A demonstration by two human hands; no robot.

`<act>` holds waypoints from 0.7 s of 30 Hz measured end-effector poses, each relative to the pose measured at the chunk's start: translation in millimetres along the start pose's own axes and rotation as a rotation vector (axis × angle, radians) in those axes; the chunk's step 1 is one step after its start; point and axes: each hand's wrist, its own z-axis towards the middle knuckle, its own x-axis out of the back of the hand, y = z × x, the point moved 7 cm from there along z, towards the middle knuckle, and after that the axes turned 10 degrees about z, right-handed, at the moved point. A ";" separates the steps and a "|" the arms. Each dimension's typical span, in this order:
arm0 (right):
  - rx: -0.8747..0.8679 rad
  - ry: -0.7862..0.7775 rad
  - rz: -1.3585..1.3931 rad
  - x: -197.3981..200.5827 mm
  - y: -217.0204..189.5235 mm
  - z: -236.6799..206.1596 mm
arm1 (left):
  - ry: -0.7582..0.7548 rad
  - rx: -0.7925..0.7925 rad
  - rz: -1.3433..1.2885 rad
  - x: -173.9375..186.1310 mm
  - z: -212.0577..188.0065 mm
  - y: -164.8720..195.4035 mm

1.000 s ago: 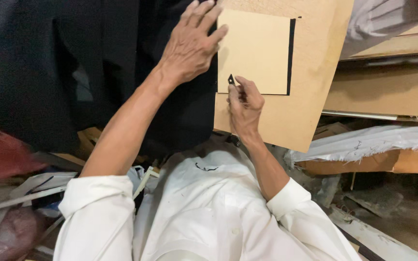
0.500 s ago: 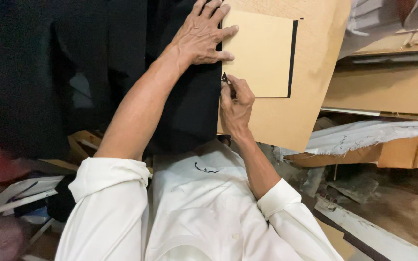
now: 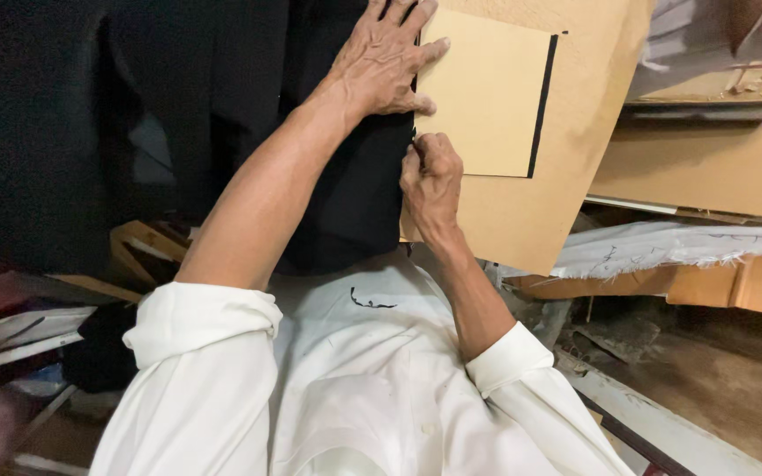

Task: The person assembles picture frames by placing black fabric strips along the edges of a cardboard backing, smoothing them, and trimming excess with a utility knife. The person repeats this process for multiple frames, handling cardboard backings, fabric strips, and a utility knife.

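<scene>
You press a tan card template (image 3: 487,92) flat on black cloth (image 3: 354,185), and the cloth lies over a big brown board (image 3: 575,159). The template is a stiff, smooth rectangle with sharp corners, and a thin strip of black shows along its right edge. Your left hand (image 3: 385,57) lies spread with fingers apart on the template's left edge, pinning it and clamped on nothing. Your right hand (image 3: 432,181) is closed in a pinch at the template's lower left corner, apparently on a small marker; you cannot tell what it is, it is too small to see. The step looks like tracing along the template's edge. The next stroke calls for steady downward pressure from the left hand so the card does not slip on the soft cloth, and the tip kept tight to the edge. Your white shirt (image 3: 354,388) has rolled cuffs. Right of it lies frayed white fabric (image 3: 681,247) on wooden planks (image 3: 734,282), matte and rough.
</scene>
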 end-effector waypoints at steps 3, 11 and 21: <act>-0.007 -0.022 0.023 -0.4 1.8 -5.8 | -0.051 0.041 -0.065 -5.3 -2.2 -2.8; 0.001 -0.085 -0.100 6.9 -9.3 -60.4 | -0.103 0.082 -0.142 -12.2 -6.5 -0.7; -0.252 0.184 0.260 133.7 15.3 -89.9 | -0.012 0.075 0.314 29.5 -11.4 27.1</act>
